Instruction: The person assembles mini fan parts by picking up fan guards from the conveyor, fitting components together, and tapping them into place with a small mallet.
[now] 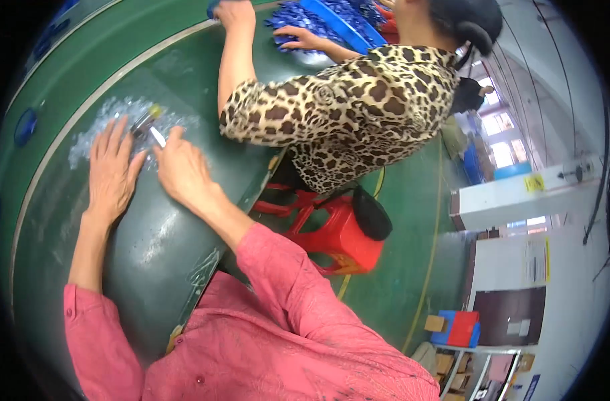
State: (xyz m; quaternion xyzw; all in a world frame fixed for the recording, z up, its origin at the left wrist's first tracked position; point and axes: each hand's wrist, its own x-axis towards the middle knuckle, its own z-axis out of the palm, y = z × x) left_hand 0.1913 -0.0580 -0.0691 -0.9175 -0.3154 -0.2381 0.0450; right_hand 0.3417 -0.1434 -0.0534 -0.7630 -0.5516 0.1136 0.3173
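A loose heap of small clear plastic pieces (84,137) is spread over the dark green table. My left hand (112,170) lies flat across its near side, fingers stretched out. Just past those fingertips is a small dark, shiny piece (143,124) with a yellow end. My right hand (186,167) is closed, its index finger pointing forward. From its fingers sticks out a thin, pale, blade-like strip (158,137) that reaches toward the dark piece; its exact kind is too small to tell.
Close on my right a person in a leopard-print top (358,100) works over a pile of blue pieces (298,27) with a blue tray (341,23). A red plastic stool (345,234) stands beside the table. A blue round object (25,127) lies beyond the table's pale rim.
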